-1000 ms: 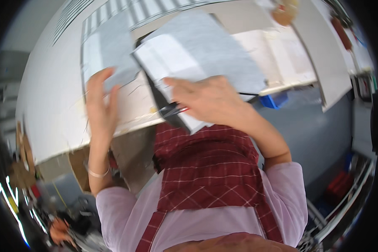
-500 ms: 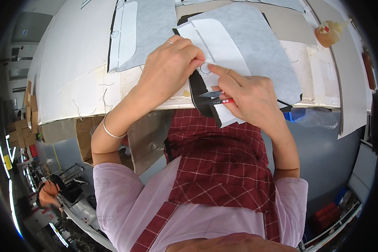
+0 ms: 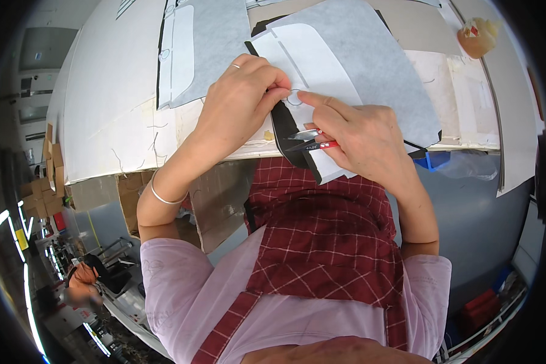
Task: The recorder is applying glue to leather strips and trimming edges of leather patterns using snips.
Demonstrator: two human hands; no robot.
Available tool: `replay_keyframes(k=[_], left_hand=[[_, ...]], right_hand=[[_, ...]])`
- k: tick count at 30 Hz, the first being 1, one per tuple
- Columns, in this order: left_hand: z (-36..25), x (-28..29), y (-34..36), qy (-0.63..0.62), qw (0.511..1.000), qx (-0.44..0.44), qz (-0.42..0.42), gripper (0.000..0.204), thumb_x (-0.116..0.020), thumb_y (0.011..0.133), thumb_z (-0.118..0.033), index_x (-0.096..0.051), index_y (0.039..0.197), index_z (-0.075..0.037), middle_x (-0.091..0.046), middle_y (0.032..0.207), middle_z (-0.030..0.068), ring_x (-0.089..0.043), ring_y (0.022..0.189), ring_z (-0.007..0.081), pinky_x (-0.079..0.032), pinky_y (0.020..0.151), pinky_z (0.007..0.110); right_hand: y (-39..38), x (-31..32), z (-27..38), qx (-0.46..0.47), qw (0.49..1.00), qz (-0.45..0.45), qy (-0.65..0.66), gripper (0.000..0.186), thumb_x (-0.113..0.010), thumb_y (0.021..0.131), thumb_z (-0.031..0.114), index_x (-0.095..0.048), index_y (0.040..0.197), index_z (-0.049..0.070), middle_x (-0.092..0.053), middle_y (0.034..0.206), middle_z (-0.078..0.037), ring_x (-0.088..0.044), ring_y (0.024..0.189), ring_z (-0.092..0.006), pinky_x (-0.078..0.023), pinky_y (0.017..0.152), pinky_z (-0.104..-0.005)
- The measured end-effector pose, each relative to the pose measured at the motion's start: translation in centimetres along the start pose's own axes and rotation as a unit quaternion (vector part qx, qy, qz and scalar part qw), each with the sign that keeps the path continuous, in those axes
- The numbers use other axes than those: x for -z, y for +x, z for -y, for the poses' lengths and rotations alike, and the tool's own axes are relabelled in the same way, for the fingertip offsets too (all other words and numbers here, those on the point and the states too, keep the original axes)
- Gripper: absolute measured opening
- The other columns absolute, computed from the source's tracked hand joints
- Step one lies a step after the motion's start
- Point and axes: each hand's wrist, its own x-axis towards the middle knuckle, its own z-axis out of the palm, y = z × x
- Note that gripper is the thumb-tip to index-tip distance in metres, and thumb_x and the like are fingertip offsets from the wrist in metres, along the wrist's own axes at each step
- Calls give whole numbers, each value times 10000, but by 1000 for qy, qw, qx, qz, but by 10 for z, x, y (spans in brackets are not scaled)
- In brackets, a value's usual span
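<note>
My left hand is closed in a pinch beside a drawn circle on a white-faced fabric panel; whatever lies between the fingertips is too small to make out. My right hand grips small red-handled scissors in its curled fingers. The two blades point left over the panel's black strip, standing apart. With its index fingertip my right hand presses on the panel at the circle's right side. The panel's near end hangs past the table edge.
A larger grey-white sheet lies under and right of the panel. A similar marked panel is at the left on the white table. A yellowish bottle stands far right. Cardboard boxes are below the table; a person is far left.
The view has shifted slightly. My hands stay at the circle, with the left pinch and the right fingertip almost unmoved; the scissors stay in my right hand.
</note>
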Motion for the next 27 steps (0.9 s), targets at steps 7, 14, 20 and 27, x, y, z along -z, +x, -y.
replay_keyframes(k=[7, 14, 20, 27], left_hand=[[5, 3, 7, 30, 999, -19, 25, 82, -704, 853, -97, -668, 902, -41, -635, 848, 105, -597, 834, 284, -498, 714, 368], [2, 2, 0, -77, 996, 32, 12, 91, -707, 864, -89, -661, 912, -27, -633, 856, 97, -580, 871, 286, -484, 734, 372], [7, 0, 4, 30, 999, -23, 38, 62, -694, 886, -71, -657, 910, -27, -631, 861, 84, -581, 906, 247, -485, 721, 360], [5, 3, -4, -269, 946, 176, 29, 45, -661, 910, -37, -637, 943, -18, -593, 898, 68, -550, 903, 224, -458, 806, 289]], right_hand=[[1, 2, 1, -4, 1000, 6, -3, 121, -700, 782, 131, -593, 824, 93, -718, 1144, 19, -667, 609, -149, -497, 489, -281], [-1, 0, 0, -6, 1000, -1, 12, 145, -722, 804, 155, -597, 824, 83, -719, 1162, 13, -638, 576, -161, -485, 503, -284], [0, 1, -1, -2, 1000, 5, 7, 123, -699, 782, 120, -592, 827, 80, -717, 1135, 21, -671, 618, -161, -495, 476, -288], [-1, 0, -1, -4, 1000, 0, 27, 116, -693, 775, 103, -597, 833, 75, -716, 1130, 20, -673, 623, -169, -498, 481, -294]])
